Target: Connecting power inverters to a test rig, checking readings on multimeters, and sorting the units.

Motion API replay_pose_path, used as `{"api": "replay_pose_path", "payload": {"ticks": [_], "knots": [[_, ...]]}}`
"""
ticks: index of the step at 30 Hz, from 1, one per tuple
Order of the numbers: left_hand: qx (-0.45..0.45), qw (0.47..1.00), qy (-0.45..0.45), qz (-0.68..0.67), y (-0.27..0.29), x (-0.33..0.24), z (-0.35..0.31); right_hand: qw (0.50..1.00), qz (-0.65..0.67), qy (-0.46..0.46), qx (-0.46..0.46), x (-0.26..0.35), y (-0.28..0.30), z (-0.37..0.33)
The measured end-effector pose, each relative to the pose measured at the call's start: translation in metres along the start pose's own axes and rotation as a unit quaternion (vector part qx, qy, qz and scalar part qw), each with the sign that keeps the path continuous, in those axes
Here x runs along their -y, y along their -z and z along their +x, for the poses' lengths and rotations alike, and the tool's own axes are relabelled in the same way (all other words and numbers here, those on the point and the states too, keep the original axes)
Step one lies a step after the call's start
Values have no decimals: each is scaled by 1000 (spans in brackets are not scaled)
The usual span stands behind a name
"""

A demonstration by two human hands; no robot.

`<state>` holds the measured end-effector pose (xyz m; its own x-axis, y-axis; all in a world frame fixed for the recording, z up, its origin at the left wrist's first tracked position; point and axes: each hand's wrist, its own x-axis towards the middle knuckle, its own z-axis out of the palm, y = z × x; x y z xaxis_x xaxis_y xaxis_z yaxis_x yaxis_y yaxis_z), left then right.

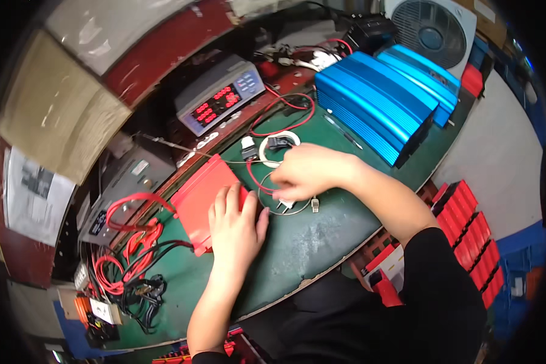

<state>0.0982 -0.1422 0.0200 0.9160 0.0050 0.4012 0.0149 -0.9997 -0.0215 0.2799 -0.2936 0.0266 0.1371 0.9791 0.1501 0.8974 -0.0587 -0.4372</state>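
Item: one flat red metal case [201, 200], rectangular and plain-faced, lying near the far edge of your green workbench [309, 242]. Your left hand [235, 227] rests open and flat on its near corner, hiding that part. Your right hand [306, 173] is curled over thin white and red wires [267, 182] beside the case; whether it grips them cannot be told. Two ribbed blue housings [376, 103] stand at the far right corner. One meter with a red display [219, 100] sits behind the case.
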Motion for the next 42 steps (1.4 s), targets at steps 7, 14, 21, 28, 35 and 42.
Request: {"api": "replay_pose_path", "payload": {"ticks": [7,14,21,28,35,42], "knots": [[13,1000,23,-2,-7,-8,-8,998,-49,-11,34,2,-21,-8],[-10,998,42,50,-18,-14,-3,991,-120,-50,36,4,-37,-3],[-2,997,45,68,-18,-12,-8,995,-87,31,-36,5,-51,4],[41,996,65,34,1,-4,-17,997,-55,29,-46,5,-51,9],[44,997,54,39,-5,0,-18,996,-9,38,-79,5,-57,12],[42,997,56,38,-6,3,-19,994,-25,71,-83,3,-54,13]]}}
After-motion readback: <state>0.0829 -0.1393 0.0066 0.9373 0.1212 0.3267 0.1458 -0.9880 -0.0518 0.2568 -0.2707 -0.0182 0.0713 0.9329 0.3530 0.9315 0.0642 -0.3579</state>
